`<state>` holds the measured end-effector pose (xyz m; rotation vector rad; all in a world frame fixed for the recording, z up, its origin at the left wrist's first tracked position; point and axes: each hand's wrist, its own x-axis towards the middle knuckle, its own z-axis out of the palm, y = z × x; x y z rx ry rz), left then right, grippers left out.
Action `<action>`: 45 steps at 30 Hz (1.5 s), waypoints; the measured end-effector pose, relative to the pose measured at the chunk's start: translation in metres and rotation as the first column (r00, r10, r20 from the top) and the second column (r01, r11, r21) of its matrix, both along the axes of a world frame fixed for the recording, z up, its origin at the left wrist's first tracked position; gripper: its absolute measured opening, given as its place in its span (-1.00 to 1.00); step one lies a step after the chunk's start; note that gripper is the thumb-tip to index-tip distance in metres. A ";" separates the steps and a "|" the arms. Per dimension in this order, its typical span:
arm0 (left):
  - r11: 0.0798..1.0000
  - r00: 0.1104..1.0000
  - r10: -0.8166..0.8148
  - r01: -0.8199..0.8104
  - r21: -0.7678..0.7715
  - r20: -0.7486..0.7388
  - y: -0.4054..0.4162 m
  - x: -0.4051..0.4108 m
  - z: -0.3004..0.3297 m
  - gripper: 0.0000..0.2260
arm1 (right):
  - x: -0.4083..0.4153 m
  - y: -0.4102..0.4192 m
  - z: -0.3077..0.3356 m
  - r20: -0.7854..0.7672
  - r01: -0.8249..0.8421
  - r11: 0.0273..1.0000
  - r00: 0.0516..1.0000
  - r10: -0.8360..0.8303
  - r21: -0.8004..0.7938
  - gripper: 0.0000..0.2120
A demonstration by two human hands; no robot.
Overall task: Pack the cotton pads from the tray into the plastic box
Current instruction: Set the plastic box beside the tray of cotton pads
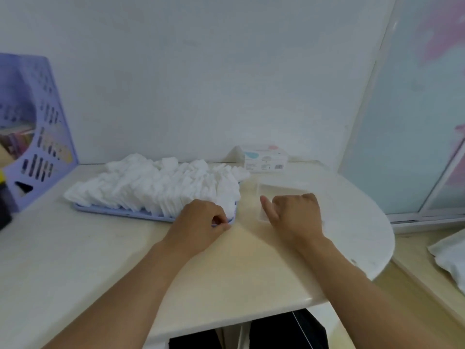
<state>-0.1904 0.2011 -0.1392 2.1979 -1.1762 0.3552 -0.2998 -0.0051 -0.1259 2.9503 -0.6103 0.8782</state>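
Note:
A heap of white cotton pads (156,185) fills a lavender tray (120,213) on the cream table. My left hand (203,220) is at the tray's front right corner, its thumb and fingers curled together on the pads at that edge. Right of the tray stands a clear plastic box (281,188) with something white, probably a pad, low in its left end. My right hand (294,212) covers the box's near side with curled fingers and the thumb stretched along its left wall. What the fingers hold is hidden.
A small white carton (265,161) stands against the wall behind the box. A lavender perforated file holder (37,137) stands at the far left. The table's rounded edge (382,248) runs to the right, with a white cloth (450,258) beyond it.

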 end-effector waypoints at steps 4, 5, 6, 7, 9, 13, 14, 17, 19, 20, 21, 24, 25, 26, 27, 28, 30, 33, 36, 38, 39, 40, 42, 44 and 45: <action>0.998 0.997 0.053 -0.056 0.043 0.053 -0.022 -0.003 -0.006 -0.83 | 0.007 0.016 0.012 0.285 -0.156 0.978 0.952 0.112 0.139 -0.73; 0.999 0.998 0.052 -0.052 0.005 0.040 -0.028 -0.004 -0.007 -0.84 | 0.014 0.027 0.018 0.303 -0.215 0.961 0.940 0.156 0.174 -0.80; 0.998 0.999 0.038 -0.037 -0.047 0.018 -0.032 -0.006 -0.008 -0.86 | 0.022 0.039 0.025 0.271 -0.252 0.940 0.944 0.187 0.229 -0.84; 0.993 1.000 0.016 -0.018 -0.113 -0.017 -0.032 -0.007 -0.007 -0.88 | 0.031 0.049 0.033 0.209 -0.253 0.919 0.958 0.195 0.302 -0.84; 0.952 0.997 0.018 -0.040 -0.305 -0.074 -0.026 -0.010 -0.001 -0.84 | 0.052 0.059 0.045 0.048 -0.152 0.908 0.988 0.145 0.391 -0.82; 0.845 0.985 0.145 -0.174 -0.506 -0.097 -0.003 0.011 0.018 -0.86 | 0.081 0.058 0.056 -0.188 0.017 0.915 0.980 0.064 0.402 -0.72; 0.856 0.986 0.152 -0.166 -0.490 -0.068 0.002 0.018 0.021 -0.86 | 0.086 0.061 0.057 -0.248 0.025 0.914 0.965 0.083 0.404 -0.74; 0.901 0.991 0.131 -0.112 -0.419 0.017 0.014 0.028 0.014 -0.85 | 0.095 0.064 0.053 -0.352 0.054 0.902 0.929 0.111 0.427 -0.78; 0.912 0.996 0.088 -0.088 -0.400 -0.018 0.018 0.031 0.006 -0.84 | 0.096 0.062 0.052 -0.347 0.060 0.893 0.931 0.111 0.446 -0.72; 0.911 0.996 0.079 -0.087 -0.404 -0.038 0.017 0.035 0.003 -0.84 | 0.097 0.062 0.052 -0.349 0.060 0.889 0.930 0.116 0.454 -0.68; 0.906 0.996 0.077 -0.089 -0.413 -0.044 0.016 0.039 0.002 -0.84 | 0.097 0.062 0.051 -0.368 0.066 0.881 0.921 0.126 0.469 -0.62; 0.899 0.996 0.073 -0.088 -0.429 -0.050 0.009 0.044 0.007 -0.85 | 0.100 0.070 0.050 -0.462 0.096 0.851 0.868 0.182 0.516 -0.51; 0.903 0.997 0.064 -0.079 -0.421 -0.051 0.007 0.044 0.007 -0.85 | 0.099 0.072 0.051 -0.488 0.103 0.852 0.852 0.191 0.514 -0.51; 0.910 0.997 0.052 -0.069 -0.409 -0.052 0.005 0.044 0.006 -0.86 | 0.098 0.073 0.053 -0.513 0.099 0.858 0.834 0.204 0.503 -0.51; 0.916 0.998 0.043 -0.061 -0.396 -0.054 0.005 0.043 0.005 -0.86 | 0.097 0.073 0.054 -0.537 0.092 0.864 0.814 0.221 0.494 -0.51; 0.919 0.997 0.041 -0.061 -0.390 -0.059 0.005 0.044 0.004 -0.86 | 0.095 0.072 0.054 -0.546 0.079 0.867 0.804 0.236 0.491 -0.53; 0.912 0.996 0.048 -0.073 -0.404 -0.071 0.005 0.046 0.005 -0.87 | 0.090 0.070 0.052 -0.493 0.059 0.862 0.839 0.230 0.503 -0.58; 0.875 0.990 0.063 -0.116 -0.469 -0.128 0.005 0.045 0.006 -0.86 | 0.076 0.063 0.048 -0.279 -0.019 0.840 0.939 0.202 0.543 -0.66; 0.851 0.976 0.044 -0.148 -0.504 -0.211 0.005 0.044 0.007 -0.84 | 0.066 0.058 0.054 0.011 -0.176 0.800 0.978 0.208 0.574 -0.70; 0.849 0.970 0.040 -0.160 -0.503 -0.241 0.004 0.042 0.008 -0.84 | 0.068 0.059 0.056 0.118 -0.214 0.829 0.977 0.179 0.516 -0.72; 0.845 0.966 0.037 -0.168 -0.508 -0.256 0.004 0.042 0.010 -0.84 | 0.071 0.058 0.055 0.161 -0.230 0.840 0.972 0.172 0.492 -0.74; 0.838 0.962 0.031 -0.173 -0.518 -0.271 0.004 0.042 0.011 -0.83 | 0.074 0.059 0.052 0.206 -0.256 0.838 0.963 0.176 0.482 -0.77; 0.823 0.956 -0.012 -0.158 -0.546 -0.295 0.005 0.040 0.013 -0.83 | 0.076 0.060 0.052 0.323 -0.345 0.751 0.928 0.184 0.563 -0.83; 0.780 0.927 -0.107 -0.147 -0.608 -0.361 0.005 0.035 0.018 -0.80 | 0.072 0.062 0.057 0.456 -0.480 0.424 0.875 0.165 0.768 -0.81; 0.744 0.888 -0.179 -0.160 -0.649 -0.424 0.005 0.032 0.022 -0.75 | 0.070 0.063 0.060 0.505 -0.529 0.174 0.847 0.166 0.831 -0.78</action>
